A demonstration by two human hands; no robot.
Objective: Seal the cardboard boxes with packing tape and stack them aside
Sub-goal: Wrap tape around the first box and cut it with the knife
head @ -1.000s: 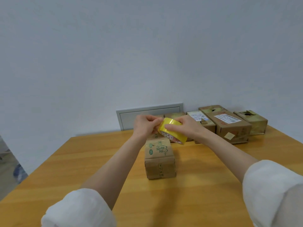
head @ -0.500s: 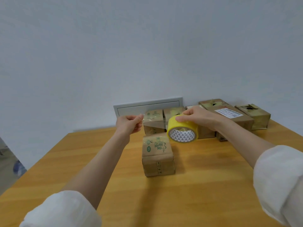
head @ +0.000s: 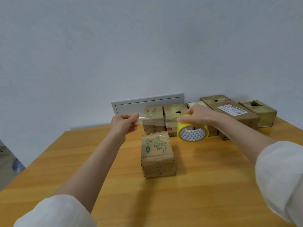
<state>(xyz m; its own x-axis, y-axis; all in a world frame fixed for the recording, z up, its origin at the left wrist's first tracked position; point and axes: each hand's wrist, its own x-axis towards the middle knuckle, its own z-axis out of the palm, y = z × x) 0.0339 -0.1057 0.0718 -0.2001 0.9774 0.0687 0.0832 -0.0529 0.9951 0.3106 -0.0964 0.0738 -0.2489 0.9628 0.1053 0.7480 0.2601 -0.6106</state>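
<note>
A small brown cardboard box (head: 157, 154) with green printed lettering on its top stands on the bench (head: 82, 161), a smooth, orange-toned wooden surface with a faint straight grain. The box is rectangular, its corrugated skin a little creased, with small black arrow marks on the near face.

Above and just behind this box, a strip of clear tape (head: 157, 119) stretches glossy and see-through between the two hands. The left hand (head: 124, 122), up to the left of the box, is closed with fingertips pinching the free end of the strip. The right hand (head: 199, 114), up to the right of the box, grips the top of a roll of packing tape (head: 192, 131); the roll is a yellow ring held in the air, its white core printed with small grey triangles facing the camera. Both forearms are bare, with loose white sleeves (head: 55, 210) pushed up near the elbows.

Behind the box, along the wall, a row of other cardboard boxes (head: 232, 112) sits on the bench: two squat ones directly behind it, and further right longer, flatter ones, one carrying a white shipping label (head: 232, 110). The boxes to the right look shiny with yellowish tape, and some have crumpled or torn top flaps. A flat, pale grey rectangular panel (head: 147, 104) is set in the plain matte wall (head: 147, 46) behind the box row, left of centre.
</note>
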